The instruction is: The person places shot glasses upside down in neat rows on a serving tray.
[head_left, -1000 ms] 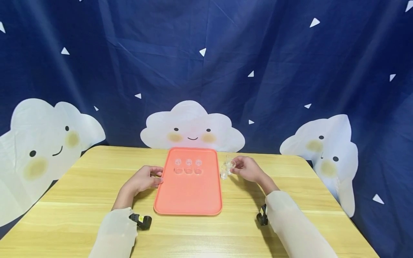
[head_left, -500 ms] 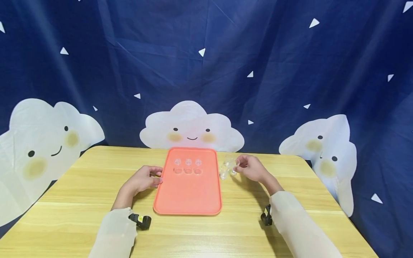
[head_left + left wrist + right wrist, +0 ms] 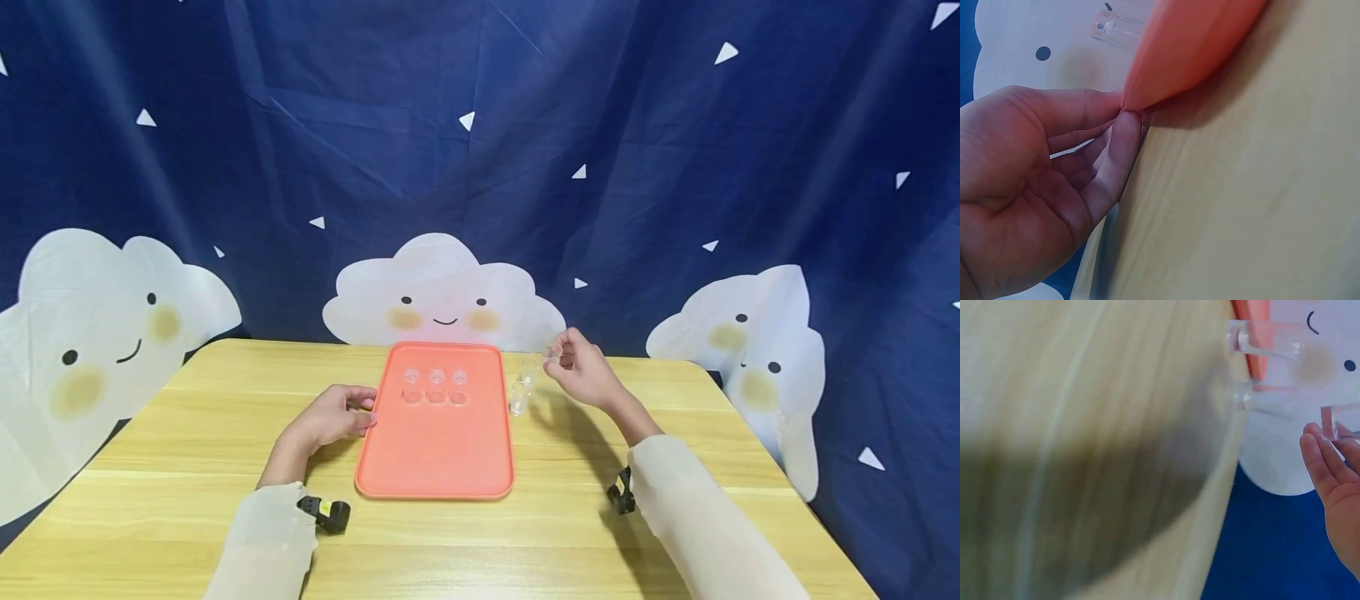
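Right hand (image 3: 581,375) raised above the surface (image 3: 187,467), fingers (image 3: 1316,464) pinching a small clear cup (image 3: 552,356) by its rim, just right of the tray's far right corner. Right wrist view: cup (image 3: 1340,422) sits at the fingertips, palm partly open below it.

Left hand (image 3: 333,415) rests on the surface at the tray's left edge; fingers (image 3: 1124,134) loosely curled, tips touching the tray edge (image 3: 1166,69), holding nothing.

Salmon-orange tray (image 3: 435,454) lies flat at the surface centre. Six small clear cups on its far end, 2 rows of 3: back row (image 3: 436,377), front row (image 3: 436,397). Near part of tray bare.

Approx. two more clear cups (image 3: 521,393) stand on the surface just off the tray's right edge, below and left of the lifted cup; close together, exact count hard to tell. They sit between right hand and tray.

Black wrist cam mounts on both forearms: left (image 3: 326,512), right (image 3: 621,493). Left one has a small yellow label, text too small to read. Pale sleeves on both arms.

Backdrop (image 3: 480,167): dark blue cloth w/ white triangles and smiling white clouds. No readable writing anywhere.
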Tool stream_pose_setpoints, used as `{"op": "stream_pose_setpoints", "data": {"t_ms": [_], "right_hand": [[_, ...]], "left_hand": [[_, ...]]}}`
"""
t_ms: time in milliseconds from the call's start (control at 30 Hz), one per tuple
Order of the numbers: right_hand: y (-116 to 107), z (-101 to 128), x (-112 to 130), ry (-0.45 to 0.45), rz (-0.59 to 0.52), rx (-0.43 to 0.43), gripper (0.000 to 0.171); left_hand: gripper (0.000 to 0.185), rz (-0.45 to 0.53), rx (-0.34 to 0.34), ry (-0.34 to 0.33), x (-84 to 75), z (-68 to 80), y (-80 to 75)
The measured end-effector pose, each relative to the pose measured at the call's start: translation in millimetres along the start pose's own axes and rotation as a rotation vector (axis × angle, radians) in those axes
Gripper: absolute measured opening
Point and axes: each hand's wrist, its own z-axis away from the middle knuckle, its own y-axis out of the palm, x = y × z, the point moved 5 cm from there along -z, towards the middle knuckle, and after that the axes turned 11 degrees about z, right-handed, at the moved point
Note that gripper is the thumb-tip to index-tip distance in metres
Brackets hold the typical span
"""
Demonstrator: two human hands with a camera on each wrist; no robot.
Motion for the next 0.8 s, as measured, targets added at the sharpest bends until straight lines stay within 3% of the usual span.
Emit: {"op": "stream_pose_setpoints", "data": {"t_ms": [367, 800], "right_hand": [[-7.1, -18.0, 31.4, -0.06, 0.039, 0.023, 0.022], [1.8, -31.1, 63.3, -0.219, 0.077, 0.035, 0.03]], "left_hand": [[0.051, 0.009, -0.004, 0.0, 0.9, 0.0, 0.2], [0.05, 0.018, 0.003, 0.012, 1.6, -0.3, 0.0]]}}
